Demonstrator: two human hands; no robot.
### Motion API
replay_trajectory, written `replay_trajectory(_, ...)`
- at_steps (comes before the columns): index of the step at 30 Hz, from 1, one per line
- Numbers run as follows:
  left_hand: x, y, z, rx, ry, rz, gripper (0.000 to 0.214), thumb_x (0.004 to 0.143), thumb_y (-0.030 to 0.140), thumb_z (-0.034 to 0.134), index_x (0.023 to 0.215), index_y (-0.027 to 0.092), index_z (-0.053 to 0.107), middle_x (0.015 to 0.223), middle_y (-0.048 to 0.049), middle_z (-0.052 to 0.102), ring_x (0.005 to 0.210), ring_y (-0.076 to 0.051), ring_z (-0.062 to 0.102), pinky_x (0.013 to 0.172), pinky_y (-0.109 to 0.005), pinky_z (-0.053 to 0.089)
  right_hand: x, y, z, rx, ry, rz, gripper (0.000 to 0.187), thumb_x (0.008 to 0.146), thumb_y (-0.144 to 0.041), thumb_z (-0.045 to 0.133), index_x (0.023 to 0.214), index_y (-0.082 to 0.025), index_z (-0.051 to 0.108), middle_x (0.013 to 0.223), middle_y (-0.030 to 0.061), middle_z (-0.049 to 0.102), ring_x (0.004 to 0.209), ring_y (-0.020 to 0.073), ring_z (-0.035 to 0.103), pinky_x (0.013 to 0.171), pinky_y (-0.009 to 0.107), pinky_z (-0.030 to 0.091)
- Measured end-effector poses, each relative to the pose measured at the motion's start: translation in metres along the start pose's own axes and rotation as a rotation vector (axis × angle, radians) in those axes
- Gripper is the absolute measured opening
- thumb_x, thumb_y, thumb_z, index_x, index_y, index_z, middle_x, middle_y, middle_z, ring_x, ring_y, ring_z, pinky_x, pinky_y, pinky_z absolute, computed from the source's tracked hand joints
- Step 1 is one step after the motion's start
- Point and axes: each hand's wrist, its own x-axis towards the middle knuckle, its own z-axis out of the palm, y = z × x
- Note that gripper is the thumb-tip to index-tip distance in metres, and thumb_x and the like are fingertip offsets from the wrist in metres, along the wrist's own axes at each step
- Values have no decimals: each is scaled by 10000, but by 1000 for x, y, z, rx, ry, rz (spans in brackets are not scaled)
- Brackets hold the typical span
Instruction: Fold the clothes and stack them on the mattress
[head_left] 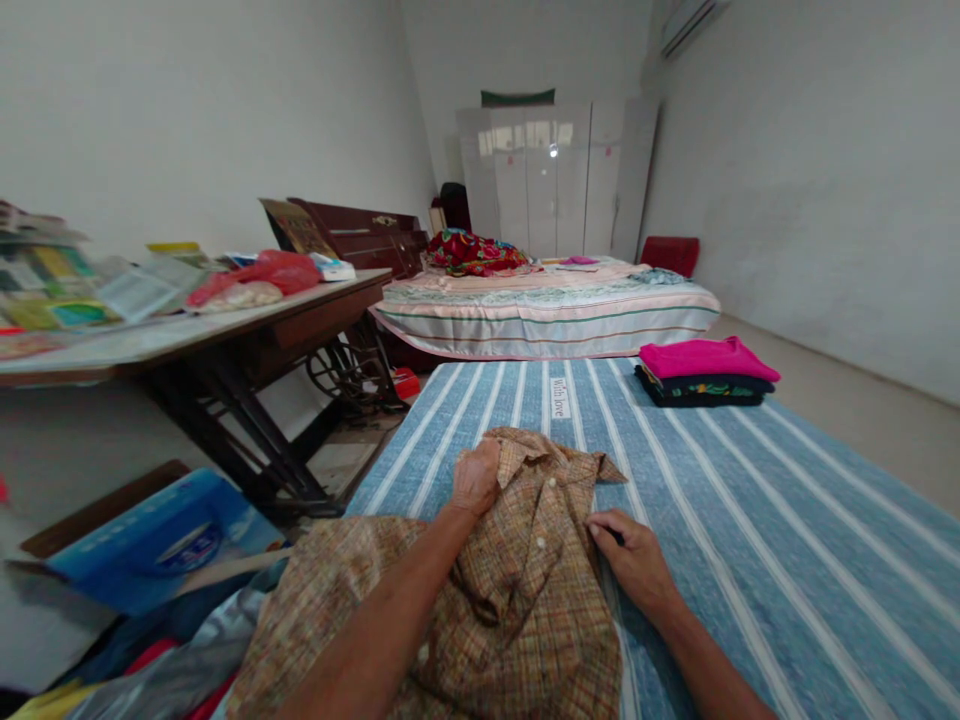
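Note:
A brown plaid button-up shirt [540, 560] lies rumpled over the near part of the striped blue bed cover [705, 520], its collar pointing away from me. My left hand [476, 477] is closed on the shirt beside the collar, and the left forearm crosses over the cloth. At the shirt's right edge, my right hand [630, 552] pinches the fabric between thumb and fingers. White buttons show down the front. The lower part of the shirt spreads left, over the bed's edge.
Folded clothes [705, 372], pink on top, are stacked at the bed's far right. To the left stand a cluttered sewing-machine table [330, 300], a blue box [165, 540] and piled clothes [180, 650]. Another bed [540, 315] and a white wardrobe [555, 180] are beyond.

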Motion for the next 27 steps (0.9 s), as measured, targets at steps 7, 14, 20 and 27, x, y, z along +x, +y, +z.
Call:
replay_trajectory(7,-2,-15,3,-47,26,146,318,812,92,432,1071,192,586,1122,-62,626,1061,-167,558,944,-256,398,0,1,0,12,1,-8,225,819,-315,502,818,-223,708,771,28,653,771,188,609,722,290,463)
replay_trajectory(14,15,-22,-15,-48,118,80,337,842,148,372,1094,181,592,1100,-80,625,1051,-191,561,935,-287,420,0,-3,0,25,21,7,226,806,-340,510,779,-223,702,750,29,652,753,192,610,709,291,469)
replay_trajectory(20,36,1,-25,-17,-92,228,366,749,148,540,1067,302,638,1146,19,638,1063,-170,570,929,-241,419,0,-4,0,23,21,18,238,804,-364,517,785,-223,708,753,35,658,760,198,612,718,298,477)
replay_trajectory(27,48,9,-23,91,-258,212,418,628,63,606,959,301,698,995,-4,703,979,-217,617,815,-263,464,0,-2,0,29,10,12,230,811,-348,510,786,-218,698,768,34,653,775,194,607,732,298,467)
